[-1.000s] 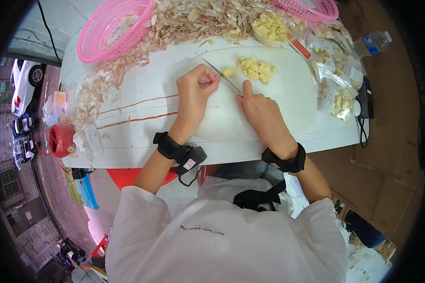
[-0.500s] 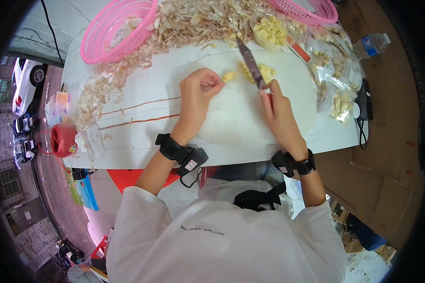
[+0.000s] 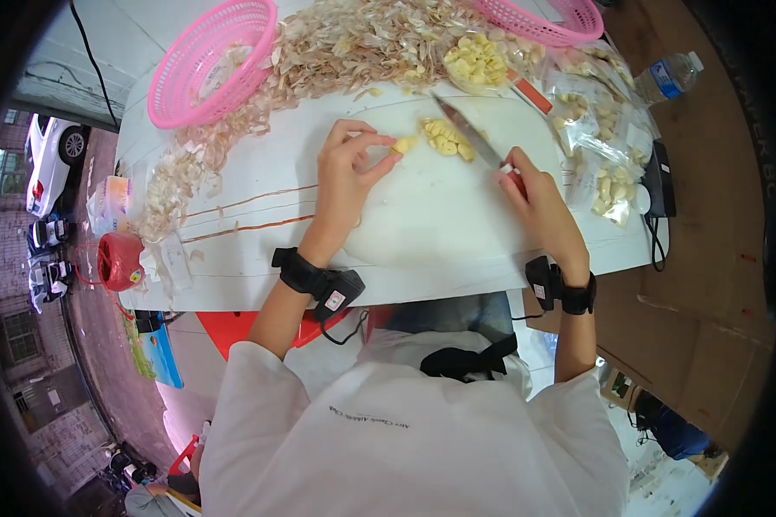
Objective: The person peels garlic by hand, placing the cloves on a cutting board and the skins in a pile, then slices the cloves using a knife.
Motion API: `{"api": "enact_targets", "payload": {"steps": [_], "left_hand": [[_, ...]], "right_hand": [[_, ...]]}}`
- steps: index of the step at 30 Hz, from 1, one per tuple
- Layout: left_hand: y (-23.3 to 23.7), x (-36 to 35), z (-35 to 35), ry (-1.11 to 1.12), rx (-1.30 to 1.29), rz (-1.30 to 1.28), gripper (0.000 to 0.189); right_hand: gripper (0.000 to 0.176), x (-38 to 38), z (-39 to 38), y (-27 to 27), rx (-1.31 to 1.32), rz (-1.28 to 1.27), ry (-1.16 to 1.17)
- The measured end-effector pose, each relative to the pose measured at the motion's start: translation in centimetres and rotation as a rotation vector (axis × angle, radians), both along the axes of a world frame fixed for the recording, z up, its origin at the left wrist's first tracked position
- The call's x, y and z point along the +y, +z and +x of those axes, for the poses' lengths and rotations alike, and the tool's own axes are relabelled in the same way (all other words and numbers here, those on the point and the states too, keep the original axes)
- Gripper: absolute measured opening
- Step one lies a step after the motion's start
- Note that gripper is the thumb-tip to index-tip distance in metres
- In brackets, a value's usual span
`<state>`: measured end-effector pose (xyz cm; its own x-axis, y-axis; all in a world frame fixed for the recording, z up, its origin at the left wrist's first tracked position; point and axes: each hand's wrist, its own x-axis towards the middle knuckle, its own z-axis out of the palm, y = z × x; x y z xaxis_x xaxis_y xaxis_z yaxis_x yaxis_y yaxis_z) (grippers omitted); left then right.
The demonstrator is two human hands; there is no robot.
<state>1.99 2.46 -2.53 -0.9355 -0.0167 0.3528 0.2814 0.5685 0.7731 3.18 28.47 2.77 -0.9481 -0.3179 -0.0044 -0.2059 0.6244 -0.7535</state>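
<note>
My left hand (image 3: 350,169) pinches a pale yellow garlic piece (image 3: 403,146) between thumb and fingers, over the left part of the white cutting board (image 3: 444,215). A small pile of cut garlic (image 3: 447,140) lies on the board to the right of that piece. My right hand (image 3: 533,188) grips the handle of a knife (image 3: 474,131). Its blade points up and to the left, just right of the pile, and partly covers a few yellow bits. Above the board sits a bag of yellow garlic pieces (image 3: 476,62).
Garlic skins (image 3: 345,52) cover the table's far side, between two pink baskets (image 3: 211,65). Filled plastic bags (image 3: 599,121) and a water bottle (image 3: 669,77) are at the right. A red container (image 3: 119,261) stands near the left edge.
The knife and my right hand have moved right, away from the held piece. The fingers of my left hand have spread somewhat around the garlic piece, and the hand has shifted slightly left.
</note>
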Motion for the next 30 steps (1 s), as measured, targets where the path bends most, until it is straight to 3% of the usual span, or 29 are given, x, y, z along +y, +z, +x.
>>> {"api": "enact_targets", "payload": {"steps": [4,11,17,30], "left_hand": [[0.2,-0.4,-0.5,0.007,0.196,-0.049,0.027],[0.8,-0.5,-0.7,0.175,0.151,0.046,0.025],[0.4,-0.4,-0.9,0.047,0.122,0.006,0.02],[0.4,-0.2,-0.8,0.033,0.072,0.054,0.042]], "right_hand": [[0.022,-0.2,0.2,-0.1,-0.052,0.076,0.047],[0.02,-0.4,0.7,0.3,0.033,0.258,0.14],[0.021,0.1,0.8,0.8,0.0,0.248,0.107],[0.022,0.1,0.3,0.8,-0.028,0.327,0.101]]}}
